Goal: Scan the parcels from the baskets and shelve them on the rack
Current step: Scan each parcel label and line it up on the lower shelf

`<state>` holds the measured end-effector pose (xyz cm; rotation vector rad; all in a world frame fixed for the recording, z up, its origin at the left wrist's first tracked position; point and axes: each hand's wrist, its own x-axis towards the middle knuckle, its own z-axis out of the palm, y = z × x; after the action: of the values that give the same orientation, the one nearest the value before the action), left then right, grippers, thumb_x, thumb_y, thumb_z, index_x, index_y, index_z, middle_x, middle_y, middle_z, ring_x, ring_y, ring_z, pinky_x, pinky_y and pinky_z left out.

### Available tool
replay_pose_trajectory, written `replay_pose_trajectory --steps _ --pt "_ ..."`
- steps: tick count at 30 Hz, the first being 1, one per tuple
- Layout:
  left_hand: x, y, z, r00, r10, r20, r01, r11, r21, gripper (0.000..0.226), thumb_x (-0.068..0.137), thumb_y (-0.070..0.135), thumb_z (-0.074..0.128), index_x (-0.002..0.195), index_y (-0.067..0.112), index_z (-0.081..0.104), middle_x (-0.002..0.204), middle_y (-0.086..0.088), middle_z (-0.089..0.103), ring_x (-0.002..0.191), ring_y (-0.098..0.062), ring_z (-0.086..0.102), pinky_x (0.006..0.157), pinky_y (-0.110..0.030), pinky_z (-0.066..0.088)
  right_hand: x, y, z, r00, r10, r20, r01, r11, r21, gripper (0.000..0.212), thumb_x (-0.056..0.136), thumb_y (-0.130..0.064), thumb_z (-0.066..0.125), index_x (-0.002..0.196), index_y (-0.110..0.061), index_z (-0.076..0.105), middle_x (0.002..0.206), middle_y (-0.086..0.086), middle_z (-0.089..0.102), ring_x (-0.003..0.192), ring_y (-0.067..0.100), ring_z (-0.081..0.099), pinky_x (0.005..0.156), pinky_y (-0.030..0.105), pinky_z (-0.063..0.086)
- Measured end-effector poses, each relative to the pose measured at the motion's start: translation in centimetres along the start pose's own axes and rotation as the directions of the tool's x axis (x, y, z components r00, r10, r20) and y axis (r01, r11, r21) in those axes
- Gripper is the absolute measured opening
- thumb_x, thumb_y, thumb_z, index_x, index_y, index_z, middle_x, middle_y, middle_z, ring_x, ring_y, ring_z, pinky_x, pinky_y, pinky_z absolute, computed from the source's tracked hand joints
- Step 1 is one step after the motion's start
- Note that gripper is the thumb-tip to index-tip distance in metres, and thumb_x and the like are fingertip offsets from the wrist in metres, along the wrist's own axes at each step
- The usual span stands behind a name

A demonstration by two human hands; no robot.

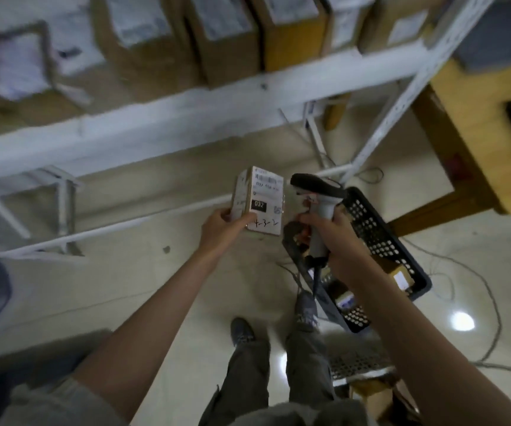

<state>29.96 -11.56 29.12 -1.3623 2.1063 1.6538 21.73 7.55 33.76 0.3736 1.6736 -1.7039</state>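
One held parcel (259,204), one scanner (317,195), one basket (380,238), two hands.

The left hand (222,224) holds a small parcel (260,202) in front of the body, above the floor (143,290). Just right of the parcel, the right hand (337,238) grips a handheld scanner (320,195), its head beside the parcel's upper edge. Below and right of the right hand, a basket (380,232) sits on the floor with parcels inside (count unclear). The rack (162,118) stands ahead, its shelf carrying a row of boxes (223,35) side by side. A table (475,127) lies right of the rack. Cables (478,290) run across the floor right of the basket.
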Motion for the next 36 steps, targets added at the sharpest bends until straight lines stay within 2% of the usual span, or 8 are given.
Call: replay_pose_trajectory --steps 5,8,13,19,25,30,33,36 --pt "-6.2 1.4 -10.1 0.991 0.084 -0.099 -0.096 0.987 -0.125 0.026 0.084 0.03 0.079 0.101 0.026 0.06 0.096 0.011 0.069 0.079 0.003 0.066 0.056 -0.009 0.045 -6.5 -4.4 7.9 0.978 -0.115 0.174 0.142 0.979 -0.15 0.02 0.094 -0.017 0.068 0.114 -0.012 0.067 0.102 0.01 0.072 0.075 0.021 0.063 0.076 0.038 0.06" --pt "-9.4 2.6 -15.2 0.978 0.138 -0.156 -0.164 0.972 -0.168 0.024 0.086 0.023 0.078 0.104 0.025 0.063 0.09 0.014 0.067 0.064 0.011 0.063 0.049 -0.004 0.044 -9.6 -7.0 12.3 0.941 -0.18 0.286 0.252 0.937 -0.24 0.023 0.091 -0.014 0.07 0.114 -0.011 0.069 0.101 0.008 0.073 0.071 0.014 0.064 0.065 0.027 0.058" --pt "-12.9 4.5 -21.7 0.932 0.158 -0.325 -0.242 0.942 -0.235 0.027 0.082 0.021 0.082 0.1 0.016 0.062 0.095 0.002 0.067 0.079 -0.01 0.068 0.055 -0.004 0.043 -14.0 -11.6 17.8 0.844 -0.284 0.455 0.439 0.854 -0.281 0.02 0.093 -0.013 0.068 0.112 -0.008 0.069 0.102 0.006 0.075 0.058 0.01 0.06 0.068 0.033 0.06" --pt "-16.2 7.3 -27.6 0.838 0.243 -0.488 -0.391 0.891 -0.229 0.033 0.074 0.033 0.086 0.095 0.026 0.061 0.102 0.002 0.067 0.095 -0.015 0.069 0.084 -0.031 0.052 -19.0 -16.6 22.0 0.671 -0.425 0.607 0.646 0.738 -0.198 0.009 0.095 -0.016 0.067 0.104 -0.015 0.068 0.086 -0.002 0.074 0.061 0.005 0.063 0.065 0.03 0.059" --pt "-18.8 11.2 -31.5 0.708 0.323 -0.627 -0.526 0.834 -0.165 0.03 0.078 0.012 0.085 0.096 0.02 0.062 0.094 0.005 0.068 0.088 -0.009 0.071 0.06 -0.009 0.049 -23.0 -20.3 24.0 0.541 -0.492 0.682 0.756 0.639 -0.139 0.003 0.094 -0.014 0.069 0.092 -0.013 0.067 0.072 0.001 0.069 0.05 0.006 0.059 0.053 0.022 0.054" --pt "-19.4 13.1 -33.2 0.626 0.33 -0.707 -0.556 0.824 -0.108 0.048 0.075 0.019 0.088 0.111 0.017 0.057 0.104 0.006 0.062 0.098 -0.013 0.066 0.067 -0.014 0.047 -24.4 -22.1 24.7 0.48 -0.529 0.7 0.837 0.515 -0.184 0.005 0.091 -0.016 0.072 0.089 -0.013 0.068 0.075 0.012 0.072 0.055 0.013 0.064 0.056 0.023 0.055" --pt "-19.4 13.7 -33.7 0.598 0.312 -0.739 -0.541 0.837 -0.085 0.067 0.073 0.026 0.089 0.125 0.01 0.05 0.113 0.002 0.06 0.104 -0.015 0.063 0.069 -0.016 0.045 -24.8 -22.8 24.6 0.427 -0.536 0.728 0.872 0.458 -0.174 0.012 0.089 -0.015 0.074 0.096 -0.007 0.069 0.088 0.021 0.073 0.074 0.038 0.07 0.07 0.045 0.06" --pt "-19.5 14.5 -33.9 0.565 0.312 -0.764 -0.536 0.842 -0.052 0.067 0.071 0.028 0.09 0.123 0.013 0.049 0.118 -0.001 0.058 0.105 -0.013 0.061 0.071 -0.017 0.045 -25.0 -23.4 24.3 0.412 -0.547 0.729 0.876 0.459 -0.15 0.008 0.087 -0.013 0.075 0.091 -0.015 0.068 0.084 0.012 0.073 0.07 0.029 0.069 0.068 0.042 0.061"
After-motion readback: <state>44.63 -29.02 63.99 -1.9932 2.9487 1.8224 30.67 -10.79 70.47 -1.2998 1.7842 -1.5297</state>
